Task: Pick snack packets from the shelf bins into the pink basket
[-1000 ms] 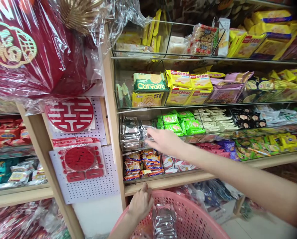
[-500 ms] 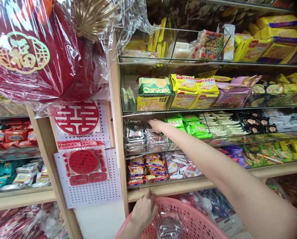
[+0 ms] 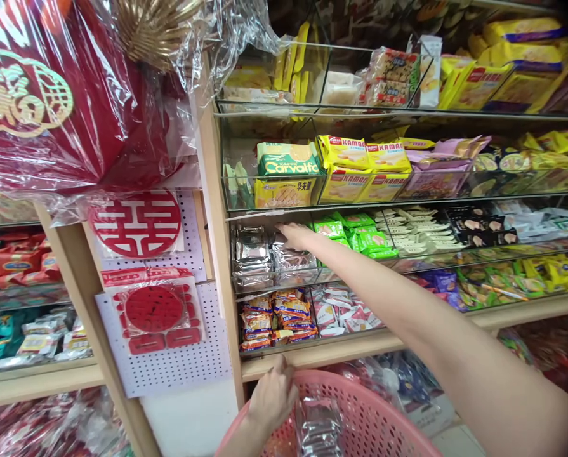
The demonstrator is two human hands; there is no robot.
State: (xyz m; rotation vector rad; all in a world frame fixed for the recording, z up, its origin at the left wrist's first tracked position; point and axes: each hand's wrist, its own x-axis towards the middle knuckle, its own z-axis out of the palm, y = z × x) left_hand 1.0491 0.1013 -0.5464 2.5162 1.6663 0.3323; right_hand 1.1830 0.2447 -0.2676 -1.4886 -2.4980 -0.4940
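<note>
My left hand (image 3: pixel 275 395) is closed on the near-left rim of a pink perforated plastic basket (image 3: pixel 348 388). Inside the basket lies a clear-wrapped stack of silver packets (image 3: pixel 319 426). Across the view my right arm stretches to a glass-fronted shelf compartment, where my right hand (image 3: pixel 294 236) hovers at clear-wrapped brownish-silver packets (image 3: pixel 289 259). Its fingers reach forward and down, apart, touching or just above the packets; their tips are partly hidden. Left of that hand are more silver packets (image 3: pixel 252 249); bright green packets (image 3: pixel 330 227) sit to its right.
Glass dividers and a front glass strip (image 3: pixel 274 279) edge the compartments. Above are Carvalfo biscuits (image 3: pixel 288 160) and yellow Kaman packs (image 3: pixel 343 152); orange-and-blue packets (image 3: pixel 290 308) lie below. A plastic-wrapped red decoration (image 3: pixel 98 127) hangs at left, beside red paper cut-outs (image 3: pixel 155 308).
The view has shifted slightly, so the shelf and decorations sit a little further left. My right hand stays at the silver packets, and my left hand keeps hold of the basket rim.
</note>
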